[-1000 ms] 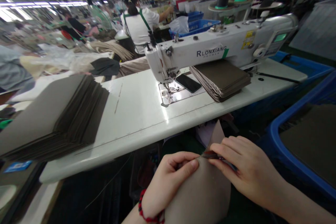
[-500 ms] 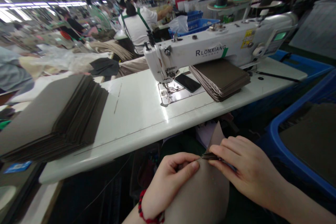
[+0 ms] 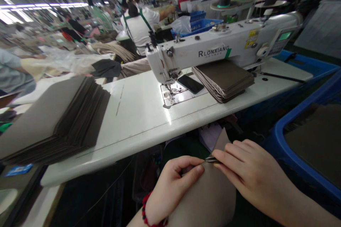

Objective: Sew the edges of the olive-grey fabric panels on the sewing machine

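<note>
Below the table's front edge, my left hand (image 3: 170,188) pinches the top edge of a grey-brown fabric piece (image 3: 210,198) lying over my lap. Its wrist wears a red bead bracelet (image 3: 149,216). My right hand (image 3: 250,177) is closed on a small metal tool (image 3: 211,159), like thread snips, with its tip at the fabric edge next to my left thumb. A corner of the fabric sticks up behind the hands.
A white sewing machine (image 3: 213,51) stands on the white table (image 3: 138,113), with a black phone (image 3: 191,84) and a fabric stack (image 3: 223,79) under its arm. A larger stack (image 3: 53,117) lies at the left. Blue bins (image 3: 306,138) sit at the right. A person (image 3: 138,21) works beyond.
Both hands have sunk slightly lower in view, still joined at the fabric's edge. Nothing on the table has moved.
</note>
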`<state>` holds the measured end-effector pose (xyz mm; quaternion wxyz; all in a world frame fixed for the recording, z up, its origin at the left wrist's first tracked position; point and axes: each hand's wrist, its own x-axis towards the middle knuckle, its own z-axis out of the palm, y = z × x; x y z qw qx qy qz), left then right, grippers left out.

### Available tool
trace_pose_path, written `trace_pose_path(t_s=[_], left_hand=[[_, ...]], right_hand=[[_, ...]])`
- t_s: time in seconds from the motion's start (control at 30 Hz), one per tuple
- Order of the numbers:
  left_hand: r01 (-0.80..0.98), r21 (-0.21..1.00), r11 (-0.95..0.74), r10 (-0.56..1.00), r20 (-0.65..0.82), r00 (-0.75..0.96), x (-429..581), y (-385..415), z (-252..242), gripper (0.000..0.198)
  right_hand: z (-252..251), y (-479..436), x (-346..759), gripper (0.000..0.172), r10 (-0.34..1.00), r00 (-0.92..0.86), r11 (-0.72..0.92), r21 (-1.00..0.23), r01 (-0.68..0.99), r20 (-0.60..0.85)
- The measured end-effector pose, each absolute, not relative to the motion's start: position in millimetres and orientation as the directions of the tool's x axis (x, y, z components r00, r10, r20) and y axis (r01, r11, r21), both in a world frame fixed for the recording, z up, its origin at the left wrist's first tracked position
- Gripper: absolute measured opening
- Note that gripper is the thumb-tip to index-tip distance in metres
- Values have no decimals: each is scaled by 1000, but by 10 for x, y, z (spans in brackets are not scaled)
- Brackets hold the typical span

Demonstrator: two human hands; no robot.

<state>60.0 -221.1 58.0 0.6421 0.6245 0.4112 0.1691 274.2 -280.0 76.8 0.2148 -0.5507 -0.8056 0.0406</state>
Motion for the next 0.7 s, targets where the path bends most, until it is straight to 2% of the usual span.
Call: trace_pose_path(t_s=[0.1, 0.27, 0.33, 0.4, 0.57, 0.63, 0.7], left_hand=[[284, 940, 188, 726, -328, 605, 598, -2207, 579, 24], [235, 923, 306, 691, -385, 612, 604, -2201, 596, 27], [226, 913, 339, 683, -404, 608, 618, -2206, 595, 27], [223, 905, 361, 675, -419, 607, 634, -2218, 586, 28], [248, 892, 377, 651, -446, 615, 665, -2259, 559, 30], [285, 903, 321, 668, -429, 609, 663, -2269, 570, 29], [335, 924, 185, 715, -361, 599, 653, -2279, 599, 24]], right_hand=[[745, -2780, 2750, 14, 908, -296, 387, -319, 865, 296], [563, -2698, 2824, 10, 897, -341, 439, -490, 753, 281], [455, -2667, 2858, 10, 878, -357, 476, -519, 710, 318], [362, -2648, 2890, 10, 845, -371, 529, -504, 683, 384], [309, -2650, 2965, 16, 721, -457, 673, -371, 640, 520], [348, -2653, 2978, 22, 709, -480, 682, -328, 654, 517], [395, -2649, 2973, 22, 719, -493, 671, -301, 678, 491]])
